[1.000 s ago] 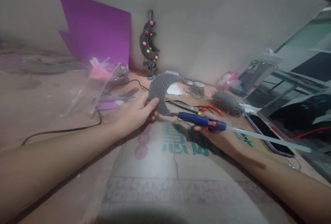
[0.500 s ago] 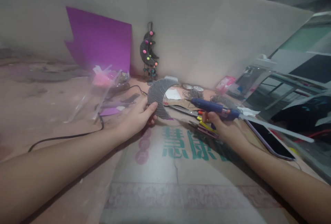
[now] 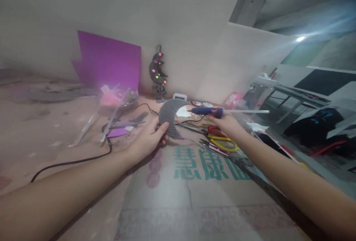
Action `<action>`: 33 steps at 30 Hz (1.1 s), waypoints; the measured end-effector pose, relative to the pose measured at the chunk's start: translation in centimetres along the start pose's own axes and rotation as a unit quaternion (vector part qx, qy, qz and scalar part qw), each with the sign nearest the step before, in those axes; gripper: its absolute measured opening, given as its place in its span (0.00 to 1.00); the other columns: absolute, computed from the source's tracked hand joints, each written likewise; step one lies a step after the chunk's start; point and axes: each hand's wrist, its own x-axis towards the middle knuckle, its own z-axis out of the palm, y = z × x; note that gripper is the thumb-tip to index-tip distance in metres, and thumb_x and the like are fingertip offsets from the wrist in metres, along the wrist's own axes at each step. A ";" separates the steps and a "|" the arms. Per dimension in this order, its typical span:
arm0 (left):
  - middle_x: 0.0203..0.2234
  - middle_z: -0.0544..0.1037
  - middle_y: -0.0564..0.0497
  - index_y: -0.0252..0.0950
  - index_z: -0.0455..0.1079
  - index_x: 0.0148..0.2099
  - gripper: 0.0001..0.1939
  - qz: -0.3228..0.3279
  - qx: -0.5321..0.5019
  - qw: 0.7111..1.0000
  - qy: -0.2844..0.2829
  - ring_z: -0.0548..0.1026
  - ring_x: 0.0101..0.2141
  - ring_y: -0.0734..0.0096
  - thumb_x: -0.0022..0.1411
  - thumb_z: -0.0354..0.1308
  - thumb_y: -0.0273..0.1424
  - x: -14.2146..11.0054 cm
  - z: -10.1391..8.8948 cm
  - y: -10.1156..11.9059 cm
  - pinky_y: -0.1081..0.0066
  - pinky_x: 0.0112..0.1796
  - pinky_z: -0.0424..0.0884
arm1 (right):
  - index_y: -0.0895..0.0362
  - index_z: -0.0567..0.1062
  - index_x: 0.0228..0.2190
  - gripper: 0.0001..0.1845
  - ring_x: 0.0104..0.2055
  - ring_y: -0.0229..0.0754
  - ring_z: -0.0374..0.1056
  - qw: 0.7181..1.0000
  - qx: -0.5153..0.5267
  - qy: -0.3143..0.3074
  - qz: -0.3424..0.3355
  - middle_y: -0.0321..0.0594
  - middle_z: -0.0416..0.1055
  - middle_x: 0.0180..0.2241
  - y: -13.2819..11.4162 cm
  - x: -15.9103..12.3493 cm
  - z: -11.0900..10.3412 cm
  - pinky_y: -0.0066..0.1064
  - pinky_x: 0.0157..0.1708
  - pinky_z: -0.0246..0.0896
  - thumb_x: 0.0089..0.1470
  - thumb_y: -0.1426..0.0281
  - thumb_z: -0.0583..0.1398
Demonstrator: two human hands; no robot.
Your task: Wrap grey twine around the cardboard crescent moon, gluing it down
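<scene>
My left hand [image 3: 152, 133] pinches a crescent moon wrapped in grey cord [image 3: 168, 116] at its lower left edge, thumb in front. A bit of purple shows at the crescent's lower tip. To the right, my right hand [image 3: 225, 123] grips a blue hot glue gun [image 3: 207, 112], its nozzle pointing left toward the crescent. A long clear glue stick [image 3: 246, 111] sticks out of the gun's back. Below the gun lie yellow-and-red-handled scissors [image 3: 222, 142] and pink thread snips [image 3: 215, 149]. The fingers round the gun's handle are partly hidden.
Against the wall stand a purple sheet [image 3: 111, 62] and a crescent ornament with coloured beads [image 3: 156, 72]. At left are glue sticks [image 3: 87, 127], a plastic bag [image 3: 111, 96] and a black cable [image 3: 69, 162]. Printed cardboard [image 3: 167, 204] covers the front; a phone [image 3: 269, 142] lies right.
My right hand has moved the glue gun left and inward, nearer the crescent, uncovering the scissor handles. The view has tilted up, so the scene sits lower. My left hand keeps its hold.
</scene>
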 end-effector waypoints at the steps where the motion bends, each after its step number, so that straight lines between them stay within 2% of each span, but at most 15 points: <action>1: 0.23 0.69 0.56 0.36 0.63 0.43 0.15 0.000 -0.003 1.000 0.001 0.69 0.21 0.76 0.66 0.51 0.43 0.0 0.0 0.0 0.76 0.23 0.65 | 0.60 0.80 0.34 0.17 0.38 0.50 0.74 1.000 0.000 -0.004 0.003 0.43 0.79 0.31 -0.2 1.0 0.4 0.35 0.38 0.66 0.50 0.58 0.63; 6: 0.19 0.66 0.59 0.37 0.61 0.38 0.14 0.000 0.003 1.000 0.005 0.66 0.18 0.77 0.65 0.52 0.43 0.1 0.0 0.1 0.77 0.20 0.61 | 0.60 0.80 0.34 0.14 0.30 0.45 0.73 1.000 0.007 -0.023 0.012 0.43 0.78 0.27 -0.7 5.4 3.4 0.30 0.30 0.65 0.51 0.62 0.64; 10: 0.19 0.65 0.60 0.38 0.61 0.38 0.14 0.015 0.011 1.000 0.001 0.65 0.18 0.77 0.66 0.50 0.44 0.2 -0.1 -0.4 0.77 0.20 0.60 | 0.61 0.79 0.35 0.12 0.29 0.43 0.73 0.999 0.014 -0.043 0.009 0.44 0.79 0.28 -0.6 6.8 5.3 0.30 0.32 0.65 0.53 0.64 0.63; 13: 0.19 0.65 0.60 0.38 0.61 0.40 0.14 0.014 0.010 1.000 -0.008 0.65 0.18 0.77 0.66 0.50 0.44 0.2 -0.1 -0.4 0.77 0.20 0.60 | 0.62 0.78 0.35 0.12 0.33 0.44 0.73 0.999 0.004 -0.045 -0.005 0.44 0.79 0.30 -0.4 7.1 5.5 0.31 0.36 0.66 0.52 0.65 0.64; 17: 0.19 0.65 0.60 0.37 0.61 0.40 0.12 0.003 0.021 1.000 -0.009 0.65 0.19 0.77 0.67 0.50 0.42 0.1 -0.1 0.0 0.78 0.21 0.60 | 0.60 0.79 0.38 0.14 0.39 0.48 0.74 0.998 -0.011 -0.042 -0.042 0.45 0.80 0.36 0.3 6.9 4.2 0.35 0.43 0.65 0.51 0.65 0.65; 21: 0.19 0.66 0.60 0.37 0.61 0.39 0.12 -0.002 0.024 1.000 -0.009 0.65 0.18 0.78 0.67 0.50 0.41 -0.1 0.0 0.4 0.79 0.20 0.59 | 0.60 0.78 0.43 0.17 0.51 0.52 0.70 0.996 -0.026 -0.021 -0.081 0.49 0.77 0.46 1.1 4.7 2.5 0.40 0.53 0.60 0.52 0.65 0.63; 23: 0.17 0.64 0.61 0.38 0.60 0.39 0.11 0.003 0.027 1.000 -0.011 0.63 0.17 0.78 0.67 0.49 0.41 -0.3 0.1 0.5 0.79 0.19 0.58 | 0.60 0.76 0.45 0.18 0.52 0.51 0.68 0.995 -0.027 -0.013 -0.096 0.49 0.74 0.49 1.2 2.7 1.8 0.41 0.55 0.58 0.55 0.64 0.61; 25: 0.14 0.62 0.62 0.38 0.60 0.38 0.11 0.011 0.031 0.999 -0.011 0.60 0.15 0.78 0.67 0.50 0.40 -0.5 0.3 0.7 0.79 0.18 0.57 | 0.60 0.75 0.47 0.19 0.48 0.49 0.70 0.994 -0.021 -0.007 -0.104 0.49 0.74 0.49 0.6 0.2 1.4 0.41 0.51 0.60 0.57 0.63 0.58; 27: 0.13 0.60 0.62 0.38 0.59 0.37 0.10 0.010 0.022 1.000 -0.011 0.59 0.14 0.78 0.67 0.50 0.39 -0.6 0.5 0.8 0.79 0.18 0.56 | 0.58 0.75 0.46 0.18 0.39 0.44 0.71 0.993 -0.005 -0.020 -0.113 0.44 0.76 0.44 -0.4 -2.5 1.1 0.36 0.42 0.65 0.59 0.61 0.56; 28: 0.13 0.60 0.62 0.38 0.59 0.37 0.10 0.006 0.014 1.000 -0.016 0.59 0.14 0.79 0.67 0.50 0.39 -0.7 0.7 0.8 0.79 0.17 0.56 | 0.57 0.75 0.45 0.17 0.36 0.42 0.70 0.992 0.024 -0.032 -0.122 0.42 0.76 0.40 -1.1 -3.9 1.0 0.34 0.38 0.64 0.59 0.61 0.55; 30: 0.13 0.60 0.63 0.38 0.59 0.37 0.11 -0.001 -0.006 1.000 -0.030 0.58 0.14 0.79 0.67 0.50 0.40 -0.7 0.9 0.7 0.80 0.16 0.56 | 0.56 0.75 0.44 0.15 0.33 0.40 0.68 0.985 0.071 -0.059 -0.147 0.40 0.75 0.39 -2.3 -6.4 1.0 0.31 0.34 0.63 0.59 0.62 0.56; 33: 0.13 0.60 0.63 0.38 0.59 0.38 0.11 -0.008 -0.012 0.999 -0.038 0.57 0.13 0.79 0.67 0.50 0.41 -0.7 1.0 0.3 0.80 0.15 0.55 | 0.55 0.73 0.47 0.16 0.26 0.36 0.63 0.974 0.126 -0.119 -0.145 0.39 0.75 0.36 -3.2 -8.8 1.5 0.28 0.25 0.59 0.59 0.63 0.57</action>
